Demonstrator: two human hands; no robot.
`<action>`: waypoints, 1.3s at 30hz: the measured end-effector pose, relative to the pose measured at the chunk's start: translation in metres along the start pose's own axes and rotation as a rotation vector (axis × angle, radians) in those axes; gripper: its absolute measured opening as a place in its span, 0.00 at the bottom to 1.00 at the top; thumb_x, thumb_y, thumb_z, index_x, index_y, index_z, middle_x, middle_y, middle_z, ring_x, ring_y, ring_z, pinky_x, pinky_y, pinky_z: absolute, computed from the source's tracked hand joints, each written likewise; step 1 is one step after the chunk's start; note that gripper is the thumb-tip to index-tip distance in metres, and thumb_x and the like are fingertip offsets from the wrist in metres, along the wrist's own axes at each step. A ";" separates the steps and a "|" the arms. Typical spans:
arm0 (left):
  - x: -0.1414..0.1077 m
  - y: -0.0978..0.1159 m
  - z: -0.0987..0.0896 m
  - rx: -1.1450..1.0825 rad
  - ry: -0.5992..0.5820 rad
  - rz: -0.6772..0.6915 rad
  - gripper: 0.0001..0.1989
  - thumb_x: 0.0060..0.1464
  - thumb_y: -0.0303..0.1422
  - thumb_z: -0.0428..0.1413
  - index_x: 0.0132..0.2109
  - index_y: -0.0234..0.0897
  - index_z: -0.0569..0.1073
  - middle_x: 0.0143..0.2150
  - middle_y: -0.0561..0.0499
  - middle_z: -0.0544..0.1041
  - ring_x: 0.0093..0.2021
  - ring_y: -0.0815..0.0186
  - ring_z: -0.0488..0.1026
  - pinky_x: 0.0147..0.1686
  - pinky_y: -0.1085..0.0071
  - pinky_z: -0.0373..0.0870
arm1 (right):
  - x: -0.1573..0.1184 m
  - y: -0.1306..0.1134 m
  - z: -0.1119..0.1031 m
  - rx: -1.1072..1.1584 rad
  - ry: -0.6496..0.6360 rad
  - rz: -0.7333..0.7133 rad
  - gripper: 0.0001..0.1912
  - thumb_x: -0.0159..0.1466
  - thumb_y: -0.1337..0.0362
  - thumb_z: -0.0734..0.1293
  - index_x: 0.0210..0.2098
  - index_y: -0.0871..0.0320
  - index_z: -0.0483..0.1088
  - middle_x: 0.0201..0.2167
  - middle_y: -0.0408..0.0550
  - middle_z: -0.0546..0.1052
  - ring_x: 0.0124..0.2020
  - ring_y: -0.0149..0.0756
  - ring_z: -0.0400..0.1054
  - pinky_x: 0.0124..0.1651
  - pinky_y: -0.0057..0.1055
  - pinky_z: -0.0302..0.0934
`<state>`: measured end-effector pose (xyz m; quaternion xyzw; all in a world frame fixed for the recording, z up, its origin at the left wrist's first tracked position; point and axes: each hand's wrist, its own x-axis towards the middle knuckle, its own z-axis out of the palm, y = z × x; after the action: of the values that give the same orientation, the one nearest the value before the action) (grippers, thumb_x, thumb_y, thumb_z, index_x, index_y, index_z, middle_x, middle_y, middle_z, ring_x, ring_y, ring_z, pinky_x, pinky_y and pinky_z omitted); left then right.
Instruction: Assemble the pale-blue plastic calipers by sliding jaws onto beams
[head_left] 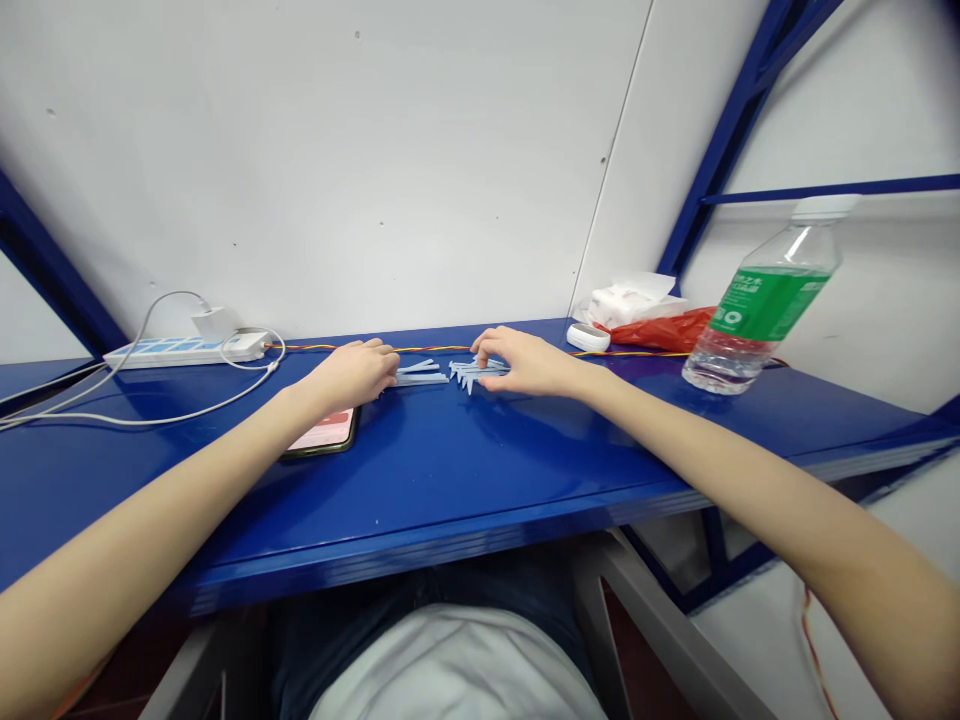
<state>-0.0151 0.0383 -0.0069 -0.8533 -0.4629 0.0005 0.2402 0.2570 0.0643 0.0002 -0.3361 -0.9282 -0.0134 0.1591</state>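
Several thin light blue strips, plastic by their look, lie on the blue table in two loose groups. My left hand [358,372] is curled palm down over the near ends of the left strips [424,378], its fingers closed around them; the thumb is hidden. At the right group of strips [466,374], some with pointed ends, my right hand [529,362] rests with thumb and bent fingers apart, the strips lying between them. Partly beneath my left wrist is a phone [330,436] with its screen lit.
A white power strip [187,348] with a charger [214,322] and white cable [202,412] sits at the left. On the right stand a water bottle [765,300], a red plastic bag [664,330], a tissue pack [630,302] and a small white case [589,337]. A twisted wire [427,349] runs along the back.
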 end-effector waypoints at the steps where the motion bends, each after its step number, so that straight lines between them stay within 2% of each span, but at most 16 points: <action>1: 0.000 0.000 -0.001 0.005 0.024 0.010 0.09 0.58 0.32 0.47 0.36 0.36 0.71 0.38 0.46 0.76 0.41 0.61 0.71 0.39 0.67 0.66 | 0.000 0.000 0.000 -0.012 0.008 0.007 0.08 0.57 0.60 0.65 0.35 0.57 0.68 0.43 0.50 0.72 0.43 0.41 0.65 0.45 0.36 0.59; 9: -0.002 0.008 -0.007 0.081 0.163 0.092 0.10 0.60 0.34 0.47 0.37 0.35 0.70 0.36 0.47 0.76 0.38 0.61 0.72 0.38 0.67 0.65 | 0.001 -0.005 0.001 -0.092 0.076 -0.001 0.07 0.57 0.62 0.66 0.34 0.57 0.67 0.42 0.51 0.73 0.42 0.42 0.66 0.42 0.37 0.59; 19: -0.003 0.013 -0.011 0.127 0.225 0.141 0.10 0.60 0.33 0.48 0.36 0.34 0.71 0.35 0.47 0.75 0.37 0.61 0.71 0.37 0.67 0.64 | 0.001 -0.006 0.003 -0.129 0.128 -0.052 0.05 0.56 0.65 0.66 0.33 0.58 0.67 0.43 0.51 0.74 0.41 0.41 0.67 0.43 0.37 0.59; 25: -0.003 0.015 -0.012 0.150 0.257 0.160 0.10 0.60 0.32 0.48 0.34 0.34 0.71 0.32 0.47 0.74 0.35 0.62 0.71 0.34 0.68 0.63 | 0.001 -0.006 0.004 -0.171 0.160 -0.113 0.05 0.56 0.67 0.67 0.33 0.58 0.68 0.45 0.52 0.74 0.46 0.43 0.66 0.48 0.39 0.59; 29: -0.004 0.017 -0.013 0.152 0.269 0.170 0.10 0.60 0.32 0.48 0.33 0.34 0.71 0.32 0.47 0.74 0.34 0.62 0.71 0.33 0.68 0.62 | 0.001 -0.005 0.004 -0.182 0.201 -0.148 0.05 0.56 0.67 0.67 0.32 0.57 0.67 0.45 0.52 0.74 0.45 0.42 0.67 0.48 0.40 0.59; 33: -0.005 0.015 -0.012 0.109 0.264 0.140 0.10 0.61 0.32 0.46 0.35 0.35 0.70 0.33 0.46 0.75 0.36 0.61 0.71 0.35 0.67 0.63 | 0.001 -0.001 0.005 -0.112 0.249 -0.167 0.05 0.56 0.65 0.68 0.32 0.57 0.67 0.45 0.53 0.74 0.45 0.43 0.67 0.47 0.39 0.60; 39: -0.010 0.007 -0.011 -0.085 0.295 0.095 0.11 0.62 0.34 0.45 0.36 0.36 0.69 0.34 0.49 0.75 0.37 0.63 0.71 0.36 0.68 0.65 | 0.000 0.001 0.004 0.131 0.366 -0.163 0.03 0.56 0.65 0.66 0.30 0.56 0.66 0.44 0.51 0.73 0.47 0.40 0.67 0.50 0.39 0.60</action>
<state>-0.0128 0.0228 -0.0017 -0.8743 -0.3815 -0.1331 0.2688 0.2561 0.0653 -0.0034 -0.2406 -0.9068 -0.0269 0.3450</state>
